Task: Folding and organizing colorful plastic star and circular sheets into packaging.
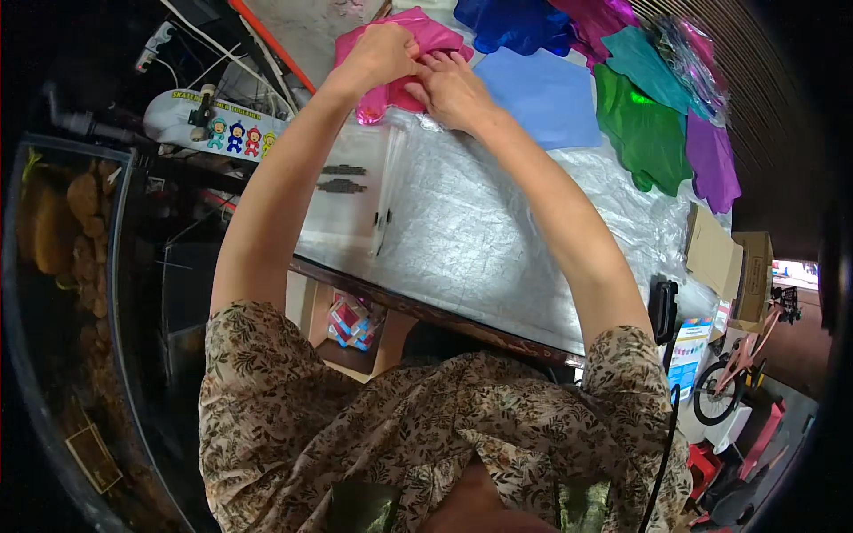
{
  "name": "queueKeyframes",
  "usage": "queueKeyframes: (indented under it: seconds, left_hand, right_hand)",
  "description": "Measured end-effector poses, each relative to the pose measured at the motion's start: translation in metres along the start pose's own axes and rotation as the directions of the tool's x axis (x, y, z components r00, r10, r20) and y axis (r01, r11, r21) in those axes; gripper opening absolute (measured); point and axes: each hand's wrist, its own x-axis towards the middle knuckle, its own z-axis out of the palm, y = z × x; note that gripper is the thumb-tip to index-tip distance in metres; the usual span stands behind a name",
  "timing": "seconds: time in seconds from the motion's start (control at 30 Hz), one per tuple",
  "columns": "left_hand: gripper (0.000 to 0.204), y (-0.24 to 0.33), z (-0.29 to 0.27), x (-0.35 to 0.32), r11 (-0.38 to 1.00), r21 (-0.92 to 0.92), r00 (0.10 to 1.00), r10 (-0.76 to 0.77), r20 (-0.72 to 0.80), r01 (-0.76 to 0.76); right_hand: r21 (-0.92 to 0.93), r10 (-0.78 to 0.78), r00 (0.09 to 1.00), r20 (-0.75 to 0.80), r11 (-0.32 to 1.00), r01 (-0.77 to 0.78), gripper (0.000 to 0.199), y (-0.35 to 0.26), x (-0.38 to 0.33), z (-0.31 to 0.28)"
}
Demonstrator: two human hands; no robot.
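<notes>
Though wrinkled, glossy pink foil (435, 28) under the curled left hand (386, 55), pinch unclear, and loosely spread right hand (455, 91).

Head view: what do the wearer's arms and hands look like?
Left hand and right hand: bare, no gloves. Wrists: no watch or band visible; rings too small to tell. Forearms uncovered. Short, loose beige fabric sleeves with a dark leafy print, left and right, matching the top.
</notes>
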Motion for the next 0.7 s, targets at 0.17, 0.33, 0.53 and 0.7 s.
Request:
queueKeyframes:
  seconds: [0.17,0.33,0.53,0.7]
  left_hand:
    - [0.024,-0.062,-0.073,0.008,1.000,-0.016,0.976,-0.007,-0.218,0.004]
    - [0.038,-0.030,-0.211,-0.015,0.979,-0.149,0.614,-0.203,-0.762,0.139]
    - [0.021,0.058,-0.224,-0.069,0.986,0.167,0.658,0.117,-0.744,0.014]
    - [0.016,0.170,-0.127,-0.092,0.937,-0.070,0.848,0.276,-0.453,-0.343]
  right_hand:
    - [-0.130,0.047,0.999,0.009,0.990,-0.045,0.054,-0.005,0.012,0.017]
    - [-0.092,0.111,0.988,0.108,0.991,-0.102,0.059,-0.003,0.009,0.008]
    - [0.496,0.075,0.986,0.149,0.857,-0.141,0.049,0.036,-0.007,-0.028]
    - [0.409,0.300,0.951,-0.074,0.879,-0.245,0.033,0.082,-0.128,-0.145]
